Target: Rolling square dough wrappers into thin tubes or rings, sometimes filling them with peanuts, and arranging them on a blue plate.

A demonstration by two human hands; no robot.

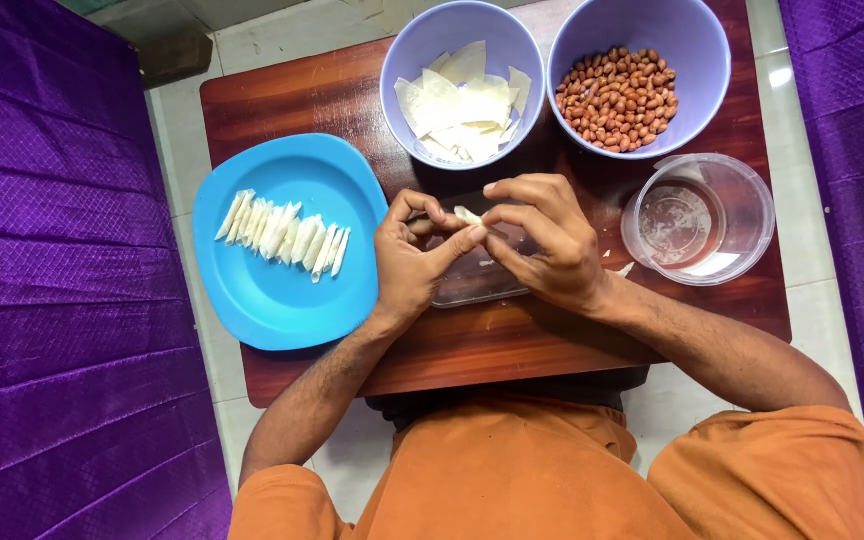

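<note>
Pale dough, a small folded pastry piece (pixel 467 215), is pinched between the fingertips of both hands above the middle of the dark wooden table (pixel 302 95). The left hand (pixel 410 262) closes thumb and forefinger on the piece's near-left end; the right hand (pixel 544 240) closes its fingertips on the other end, fingers curled over the top. Directly beneath the grip lies a clear flat tray (pixel 472 285), mostly hidden by the hands; what it holds cannot be told.

Left of the grip, just beside the left hand, sits a blue plate (pixel 272 290) bearing a row of folded pastry pieces (pixel 284 232), laid side by side and touching. Beyond the grip stands a lavender bowl (pixel 407 60) of flat pastry sheets (pixel 464 100). Beyond and to the right, touching that bowl, a second lavender bowl (pixel 697 60) holds peanuts (pixel 617 98). Right of the right hand stands a clear round container (pixel 747 215) with a little liquid at its bottom.
</note>
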